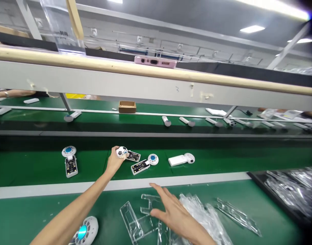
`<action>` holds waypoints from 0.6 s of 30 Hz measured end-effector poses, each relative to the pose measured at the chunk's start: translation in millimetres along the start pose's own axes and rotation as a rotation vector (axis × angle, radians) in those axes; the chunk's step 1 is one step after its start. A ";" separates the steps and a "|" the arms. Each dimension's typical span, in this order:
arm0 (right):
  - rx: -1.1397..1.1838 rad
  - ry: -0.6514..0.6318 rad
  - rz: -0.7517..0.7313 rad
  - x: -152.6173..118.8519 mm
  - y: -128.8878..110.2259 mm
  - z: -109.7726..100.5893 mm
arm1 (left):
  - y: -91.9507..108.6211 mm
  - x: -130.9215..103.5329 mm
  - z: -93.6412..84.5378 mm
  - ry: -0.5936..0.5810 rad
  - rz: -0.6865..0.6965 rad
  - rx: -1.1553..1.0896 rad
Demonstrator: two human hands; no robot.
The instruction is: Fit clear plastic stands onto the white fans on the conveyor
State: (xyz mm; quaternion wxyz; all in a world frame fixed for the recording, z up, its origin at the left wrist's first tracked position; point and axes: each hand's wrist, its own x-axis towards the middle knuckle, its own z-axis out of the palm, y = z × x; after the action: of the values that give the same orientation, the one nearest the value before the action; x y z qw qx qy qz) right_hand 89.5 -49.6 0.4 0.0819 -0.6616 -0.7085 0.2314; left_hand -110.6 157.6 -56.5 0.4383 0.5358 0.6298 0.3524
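Note:
My left hand (115, 160) is closed on the round head of a football-patterned gadget (121, 151), whose open circuit-board body (134, 156) points right over the green conveyor belt. Just beside it lies a similar gadget (140, 167) with its board showing and a blue-centred disc. My right hand (168, 209) has its fingers apart and holds nothing. It hovers over clear plastic frames (138, 221) and crumpled clear plastic bags (199, 214) on the green worktop. Partly behind my left forearm, a white disc with a blue centre (87, 231) lies on the worktop.
On the belt are another open-backed gadget (70, 165) and a white one (180, 160). A black tray (270, 197) of clear plastic parts stands at right. Above the belt runs a shelf bar (120, 76) with a pink phone (155, 62). Another person's arm (15, 93) shows far left.

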 end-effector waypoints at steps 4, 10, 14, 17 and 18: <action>0.196 0.085 -0.096 20.3 -34.2 -2.3 | 26.7 -45.5 -44.8 0.132 0.253 -0.013; 0.210 0.255 -0.007 57.4 -98.8 31.3 | 39.8 -101.8 -75.7 0.056 0.019 -0.405; 0.153 0.321 0.001 57.4 -125.2 53.8 | 33.8 -122.1 -85.5 0.057 -0.076 -0.525; 0.070 0.419 -0.019 51.9 -131.4 69.3 | 30.6 -127.2 -94.1 0.063 -0.109 -0.558; 0.067 0.431 -0.035 50.2 -131.3 73.9 | 30.1 -128.4 -96.5 0.063 -0.119 -0.570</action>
State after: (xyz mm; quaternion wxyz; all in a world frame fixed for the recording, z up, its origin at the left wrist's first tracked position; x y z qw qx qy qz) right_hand -65.5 -19.2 -16.9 0.2576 -0.6805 -0.6777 0.1067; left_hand -184.0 39.1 28.9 0.5713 0.3418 0.5491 0.5053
